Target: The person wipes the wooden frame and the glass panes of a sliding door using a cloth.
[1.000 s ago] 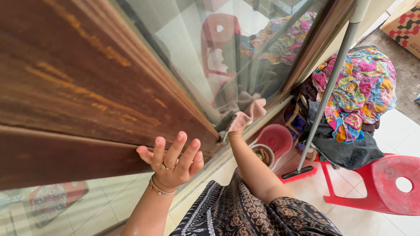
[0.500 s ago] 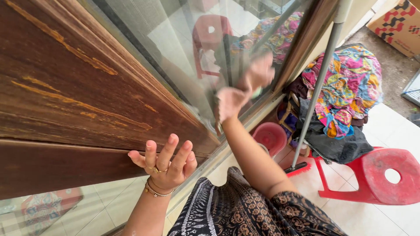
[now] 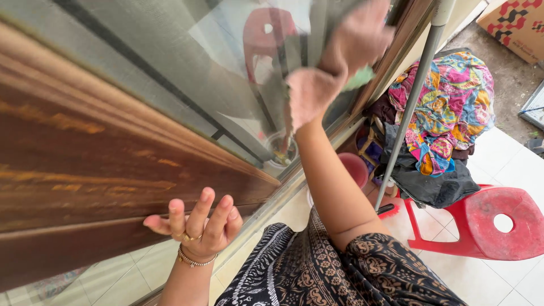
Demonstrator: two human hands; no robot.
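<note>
My right hand [image 3: 309, 96] presses a pink cloth [image 3: 313, 85] flat against the glass pane [image 3: 187, 62] of a wooden-framed door, high on the pane near its right frame; the cloth is blurred and mirrored in the glass. My left hand [image 3: 195, 226], with rings and a bracelet, rests open, fingers spread, against the brown wooden rail [image 3: 85, 170] of the door, holding nothing.
A grey mop pole [image 3: 408, 107] leans by the frame. A red plastic chair [image 3: 487, 221] carries a pile of colourful and black clothes [image 3: 442, 119]. A red bucket [image 3: 357, 167] stands on the white tile floor. A cardboard box [image 3: 518, 25] sits at the top right.
My right hand has swept the pink cloth up the glass from the pane's lower corner to high up. My left hand stayed on the wooden rail.
</note>
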